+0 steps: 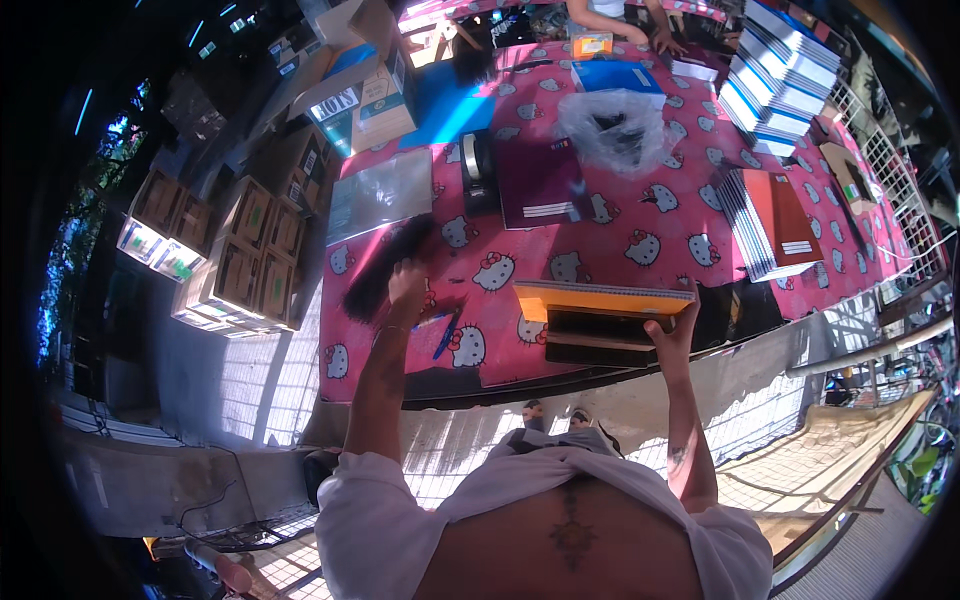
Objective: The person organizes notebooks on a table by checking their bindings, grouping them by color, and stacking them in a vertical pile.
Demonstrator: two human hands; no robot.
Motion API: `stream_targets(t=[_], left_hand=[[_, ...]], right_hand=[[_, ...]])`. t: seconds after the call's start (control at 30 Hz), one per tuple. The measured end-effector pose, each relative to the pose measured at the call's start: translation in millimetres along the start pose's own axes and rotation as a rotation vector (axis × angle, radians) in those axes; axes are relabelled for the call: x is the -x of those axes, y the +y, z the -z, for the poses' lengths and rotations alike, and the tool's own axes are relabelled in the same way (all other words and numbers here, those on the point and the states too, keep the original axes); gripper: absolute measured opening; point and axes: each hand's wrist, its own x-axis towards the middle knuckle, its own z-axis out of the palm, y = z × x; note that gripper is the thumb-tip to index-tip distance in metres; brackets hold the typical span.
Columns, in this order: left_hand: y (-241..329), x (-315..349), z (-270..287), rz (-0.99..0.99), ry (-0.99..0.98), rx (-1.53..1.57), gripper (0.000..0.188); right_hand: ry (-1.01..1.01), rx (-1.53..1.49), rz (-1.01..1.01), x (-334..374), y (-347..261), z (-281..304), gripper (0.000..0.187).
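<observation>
My left hand [405, 282] is closed at the near end of a dark, bristly brush [385, 268] over the left of the table; its fingers are partly blurred. Blue pens [447, 335] lie just right of that wrist. At the table's front edge, my right hand [677, 328] grips the right end of a small stack of spiral notebooks [600, 299]. An orange-yellow cover shows along its far side, and dark, black-looking faces turn toward me. The thumb rests on the near side; the other fingers are mostly hidden behind the stack.
On the pink cartoon-patterned cloth [565, 267] are a purple notebook [540, 185], a black tape dispenser [479, 175], a clear plastic bag [625, 135] and reddish notebooks [785, 220]. A tall blue-white notebook stack [780, 80] stands far right. Cartons [255, 245] sit left. Another person's hand [668, 42] is opposite.
</observation>
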Motion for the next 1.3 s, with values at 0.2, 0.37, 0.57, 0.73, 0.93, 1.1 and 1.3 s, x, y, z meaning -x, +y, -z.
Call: stream_targets(t=[0.2,0.37,0.57,0.73,0.93,1.1,1.3], left_hand=[[18.1,-19.3,11.8,-0.121,0.218,0.056,0.016],[48.7,-37.8,71.1,-0.051,0.141,0.14,0.016],[110.7,11.5,136.3,-0.167,0.106,0.756,0.029],[161.8,35.9,150.5,-0.277,0.182,1.008,0.022],[170.5,35.1,142.7,-0.154,0.17,1.017,0.018],[171.9,33.1,140.8,-0.215,0.289,1.05,0.017],[168.4,25.4,140.9,-0.278,0.246,1.023,0.023]], right_hand=[[-0.432,0.899,0.635,-22.2,-128.8,-90.5,0.048],[-0.481,0.831,0.568,-36.1,-77.7,-142.3,0.033],[-0.509,0.818,0.469,-48.1,-67.5,-148.5,0.013],[-0.489,0.748,0.437,-52.4,-71.7,-151.8,0.01],[-0.5,0.746,0.418,-52.0,-76.4,-152.3,0.011],[-0.507,0.736,0.409,-51.5,-75.9,-152.0,0.011],[-0.558,0.697,0.426,-53.0,-76.2,-145.6,0.012]])
